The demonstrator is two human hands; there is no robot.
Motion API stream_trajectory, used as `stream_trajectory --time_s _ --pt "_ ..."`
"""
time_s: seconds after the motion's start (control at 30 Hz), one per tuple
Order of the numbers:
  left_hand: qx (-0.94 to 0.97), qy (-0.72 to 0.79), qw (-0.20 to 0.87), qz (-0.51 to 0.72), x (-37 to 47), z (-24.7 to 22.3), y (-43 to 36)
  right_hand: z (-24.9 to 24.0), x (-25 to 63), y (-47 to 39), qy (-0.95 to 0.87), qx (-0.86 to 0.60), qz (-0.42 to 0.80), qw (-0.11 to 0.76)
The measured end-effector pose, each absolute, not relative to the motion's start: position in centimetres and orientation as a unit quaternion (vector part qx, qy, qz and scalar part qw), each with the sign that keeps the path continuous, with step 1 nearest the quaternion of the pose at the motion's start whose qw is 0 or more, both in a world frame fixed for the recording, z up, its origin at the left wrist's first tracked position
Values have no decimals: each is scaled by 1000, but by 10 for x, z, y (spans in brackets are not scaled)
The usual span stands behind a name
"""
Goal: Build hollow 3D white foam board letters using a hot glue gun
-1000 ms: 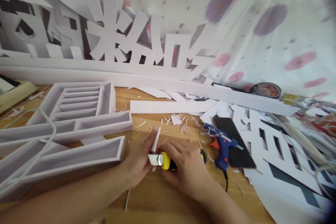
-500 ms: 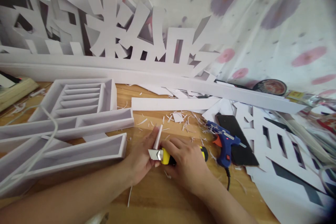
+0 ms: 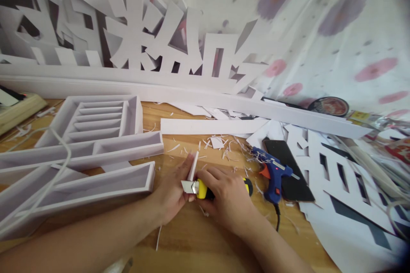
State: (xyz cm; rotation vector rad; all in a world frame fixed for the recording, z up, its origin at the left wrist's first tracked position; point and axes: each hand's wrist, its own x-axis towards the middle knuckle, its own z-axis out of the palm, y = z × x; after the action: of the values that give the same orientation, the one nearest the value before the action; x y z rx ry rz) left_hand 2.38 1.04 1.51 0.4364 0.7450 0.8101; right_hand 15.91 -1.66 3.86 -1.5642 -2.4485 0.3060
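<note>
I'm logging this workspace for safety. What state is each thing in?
Utility knife: blade out, in the right hand
White strip: tilted, in the left hand
Glue gun: on its side, red light lit
Phone: lying flat, dark
Slatted white frame: open on top
White cut-out characters: standing
Table: littered with white scraps

A dotted curtain (image 3: 243, 4) behind; a dark phone (image 3: 288, 172) on the right.

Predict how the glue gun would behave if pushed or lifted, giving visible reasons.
The glue gun probably wouldn't roll far: it lies on its side, handle jutting out. Its body looks like hard plastic, so it should stay stiff. The cord leaving the handle may drag, and the scraps on it could come along.
</note>
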Motion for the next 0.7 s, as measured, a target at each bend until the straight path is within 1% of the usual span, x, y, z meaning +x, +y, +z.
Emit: stream_trajectory --time_s 0.07,0.13,0.23,0.3,0.43,0.53,0.7 --pt "207 353 820 400 24 15 11 39 161 -16 -830 -529 113 132" --pt "230 352 801 427 24 14 11 39 166 -13 -816 -536 125 177" --pt "318 362 742 467 21 14 12 36 179 -7 -762 -583 115 255" --pt "383 375 698 475 19 14 12 33 188 -3 -717 -628 97 286" --pt "448 379 662 466 16 13 11 30 196 1 -674 -670 81 300" --pt "443 377 669 462 15 14 11 29 194 0 -684 -657 64 310" --pt "460 379 664 452 15 16 11 26 190 -2 -709 -635 49 303"
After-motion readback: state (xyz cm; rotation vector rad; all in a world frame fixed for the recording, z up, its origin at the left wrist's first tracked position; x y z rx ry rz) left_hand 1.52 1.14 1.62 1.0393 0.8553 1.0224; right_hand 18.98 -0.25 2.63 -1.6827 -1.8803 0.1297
